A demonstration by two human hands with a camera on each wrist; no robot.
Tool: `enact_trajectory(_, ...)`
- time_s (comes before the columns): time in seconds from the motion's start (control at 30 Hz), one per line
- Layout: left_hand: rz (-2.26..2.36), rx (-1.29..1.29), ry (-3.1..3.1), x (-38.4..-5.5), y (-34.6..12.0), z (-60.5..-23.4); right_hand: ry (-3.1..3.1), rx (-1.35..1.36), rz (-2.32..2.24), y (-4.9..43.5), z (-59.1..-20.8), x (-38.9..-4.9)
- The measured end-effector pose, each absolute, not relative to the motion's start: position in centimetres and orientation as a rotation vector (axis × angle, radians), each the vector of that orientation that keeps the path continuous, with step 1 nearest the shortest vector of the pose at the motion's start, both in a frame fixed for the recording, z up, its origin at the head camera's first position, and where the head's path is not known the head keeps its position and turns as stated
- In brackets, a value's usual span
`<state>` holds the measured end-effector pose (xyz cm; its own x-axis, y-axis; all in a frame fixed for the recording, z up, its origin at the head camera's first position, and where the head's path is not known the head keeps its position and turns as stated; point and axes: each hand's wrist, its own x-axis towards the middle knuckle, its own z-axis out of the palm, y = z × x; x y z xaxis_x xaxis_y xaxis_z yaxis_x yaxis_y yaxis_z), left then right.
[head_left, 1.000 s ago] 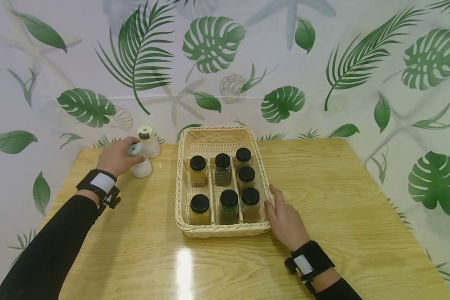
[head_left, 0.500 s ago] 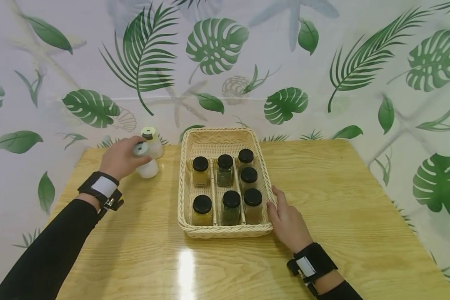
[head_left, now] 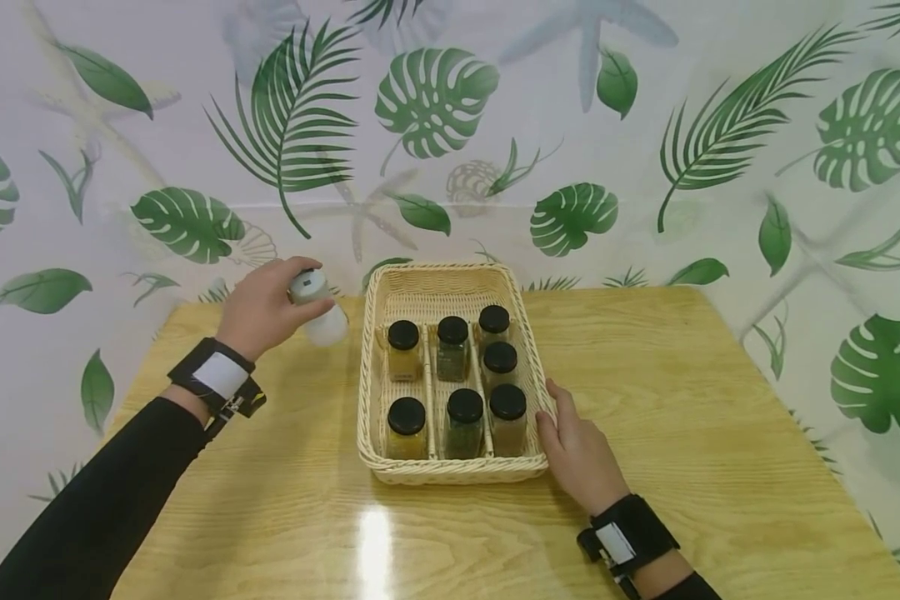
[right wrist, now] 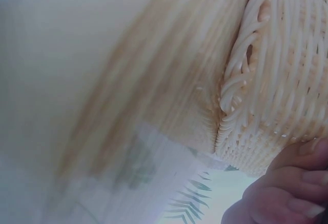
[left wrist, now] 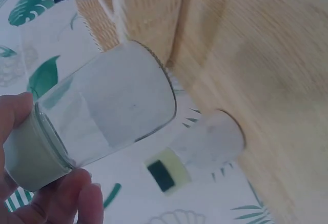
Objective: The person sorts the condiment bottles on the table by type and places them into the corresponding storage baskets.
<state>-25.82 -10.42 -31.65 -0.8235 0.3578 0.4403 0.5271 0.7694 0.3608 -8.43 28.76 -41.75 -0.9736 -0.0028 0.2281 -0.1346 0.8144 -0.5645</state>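
Observation:
My left hand (head_left: 258, 308) pinches a glass shaker jar (head_left: 324, 323) by its pale lid, thumb and fingers round it. In the left wrist view the jar (left wrist: 110, 106) is tilted, its clear glass body pointing away from the fingers. Behind it stands a second jar (left wrist: 210, 139) with a yellowish lid bearing a black patch, mostly hidden in the head view. My right hand (head_left: 581, 454) grips the near right side of a wicker basket (head_left: 450, 471). In the right wrist view its curled fingers (right wrist: 287, 188) lie against the woven wall (right wrist: 292, 80).
Several spice jars with black lids, among them a yellow one (head_left: 407, 427) and a dark green one (head_left: 464, 425), stand in the basket's divided compartments. The basket's back section (head_left: 438, 292) holds none. The wooden table (head_left: 645, 358) meets a leaf-print cloth (head_left: 435, 167) behind.
My left hand has lifted the pale-lidded shaker jar off the table and carried it right toward the basket, tilting it. The right hand and basket have stayed put.

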Motion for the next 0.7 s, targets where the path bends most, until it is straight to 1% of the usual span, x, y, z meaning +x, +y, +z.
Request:
enact_trajectory(0.23, -0.714, -0.751, -2.566, -26.1, -8.1, -30.3, -2.779, 0.107, 0.894, 29.0, -42.0, -8.4)
enact_trajectory(0.47, -0.754, -0.784, -2.533, -26.7, -6.2, -30.1, -2.787, 0.074, 0.904, 29.0, -42.3, -8.2)
enact_trajectory(0.7, -0.774, -0.803, -2.517, -27.2, -4.7, -29.8, -2.771, 0.106, 0.879, 29.1, -42.1, -8.3)
